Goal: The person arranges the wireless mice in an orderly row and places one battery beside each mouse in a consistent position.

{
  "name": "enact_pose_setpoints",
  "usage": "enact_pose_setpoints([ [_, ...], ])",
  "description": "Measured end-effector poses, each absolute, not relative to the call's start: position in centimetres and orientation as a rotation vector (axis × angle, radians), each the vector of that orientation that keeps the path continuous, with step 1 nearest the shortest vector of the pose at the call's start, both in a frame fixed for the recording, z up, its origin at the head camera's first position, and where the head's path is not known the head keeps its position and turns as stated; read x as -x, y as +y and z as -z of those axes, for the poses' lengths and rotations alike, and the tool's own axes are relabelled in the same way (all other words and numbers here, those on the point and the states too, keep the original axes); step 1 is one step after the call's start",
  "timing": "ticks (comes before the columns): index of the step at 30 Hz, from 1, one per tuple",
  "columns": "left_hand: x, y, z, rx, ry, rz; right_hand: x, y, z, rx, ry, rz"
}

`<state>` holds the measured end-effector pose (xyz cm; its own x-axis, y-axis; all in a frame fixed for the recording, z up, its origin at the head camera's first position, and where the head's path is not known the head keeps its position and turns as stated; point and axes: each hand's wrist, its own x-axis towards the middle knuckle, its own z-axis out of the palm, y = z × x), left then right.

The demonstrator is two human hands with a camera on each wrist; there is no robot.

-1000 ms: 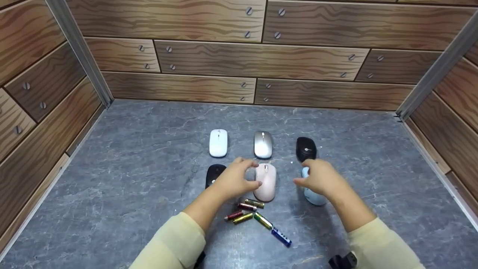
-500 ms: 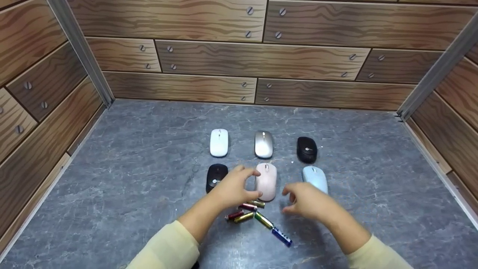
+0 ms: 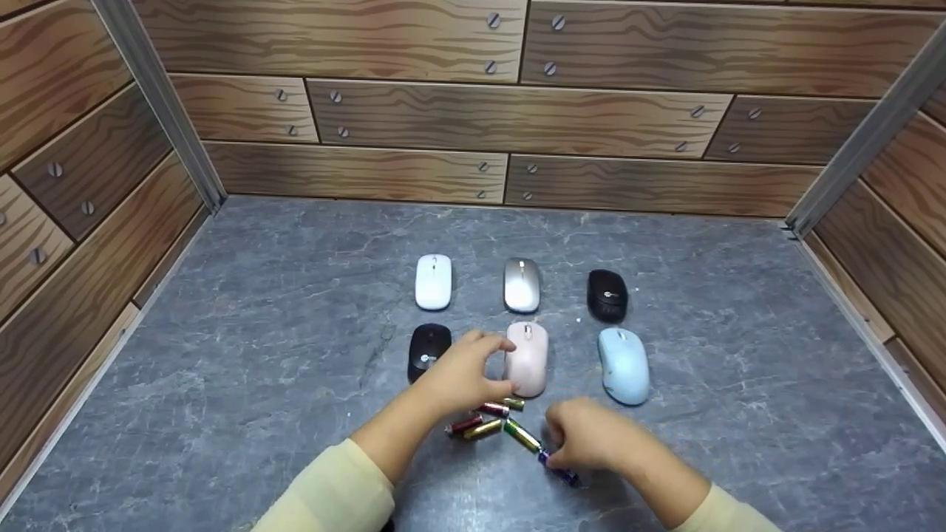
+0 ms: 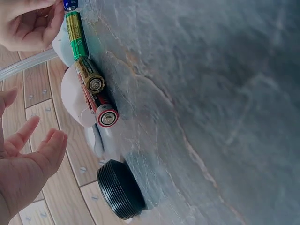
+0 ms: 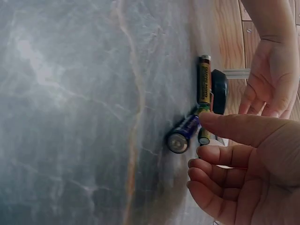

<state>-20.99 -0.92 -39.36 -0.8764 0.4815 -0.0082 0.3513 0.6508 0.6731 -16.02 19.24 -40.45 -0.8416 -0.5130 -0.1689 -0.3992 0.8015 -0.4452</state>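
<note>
My right hand (image 3: 595,436) is at the blue battery (image 3: 565,476), its thumb tip overlapping that battery in the head view. Thumb and forefinger stand apart in the right wrist view, the other fingers bent. End to end with the blue battery lies a green-and-gold battery (image 3: 522,436). Red batteries (image 3: 464,424) and gold batteries (image 3: 482,429) lie in a loose cluster to its left. My left hand (image 3: 462,373) hovers beside the pink computer mouse (image 3: 528,362), thumb and fingers spread at its left edge. It partly covers a black mouse (image 3: 429,347).
A light blue mouse (image 3: 624,366) completes the near row. Behind it are a white mouse (image 3: 433,281), a silver mouse (image 3: 522,287) and another black mouse (image 3: 607,295). Wood-patterned walls (image 3: 414,118) enclose the grey marbled tabletop (image 3: 281,295) at the back and sides.
My right hand has left the light blue mouse, moving toward me and left to the blue battery. The light blue mouse is now uncovered. My left hand has barely moved.
</note>
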Motion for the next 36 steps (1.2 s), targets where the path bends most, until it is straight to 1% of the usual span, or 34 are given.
enact_pose_setpoints([
  [8, 20.9, -0.8, 39.5, -0.681, 2.675, -1.029, 16.3, 19.4, 41.0, 0.669, 2.738, 0.555],
  [18, 20.9, -0.8, 39.6, -0.684, 2.672, -1.058, 17.5, 20.0, 41.3, 0.515, 2.799, 0.617],
  [27, 21.1, -0.8, 39.7, -0.703, 2.675, -1.029, 17.8, 20.3, 40.9, 0.451, 2.785, 0.634],
  [36, 20.9, -0.7, 39.6, -0.681, 2.659, -1.017, 17.0, 21.0, 40.0, 0.632, 2.73, 0.54],
])
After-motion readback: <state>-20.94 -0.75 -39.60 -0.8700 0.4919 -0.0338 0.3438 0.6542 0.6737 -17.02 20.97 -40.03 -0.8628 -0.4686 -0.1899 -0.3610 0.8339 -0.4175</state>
